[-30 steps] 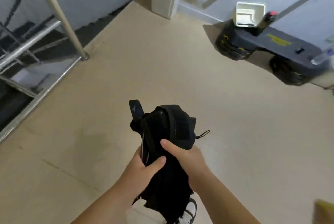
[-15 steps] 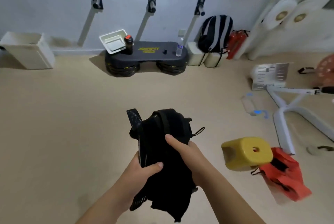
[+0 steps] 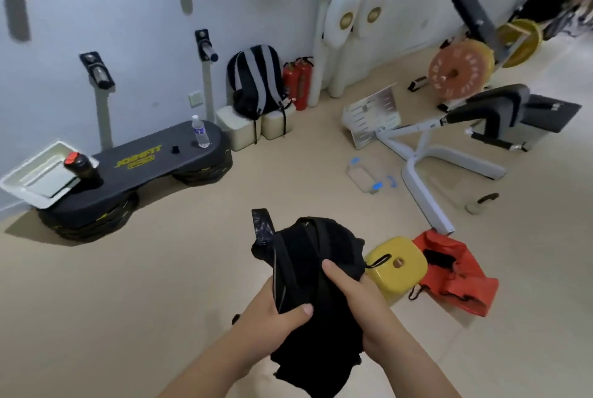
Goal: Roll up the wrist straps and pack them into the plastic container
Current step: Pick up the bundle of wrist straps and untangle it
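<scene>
Left hand [image 3: 272, 317], right hand [image 3: 356, 298] grip wrist straps [image 3: 314, 250] near yellow stool [image 3: 401, 275].

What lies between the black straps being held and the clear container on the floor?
Only bare floor, in the head view, separates the black straps from the clear container; the yellow stool sits off to the side.

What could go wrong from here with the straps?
1. The wrist straps are a loose bundle: a tail sticks up and an end hangs below the left hand and right hand, so one may slip out.
2. The plastic container lies beyond the yellow stool, beside the bench leg: possible trip.
</scene>
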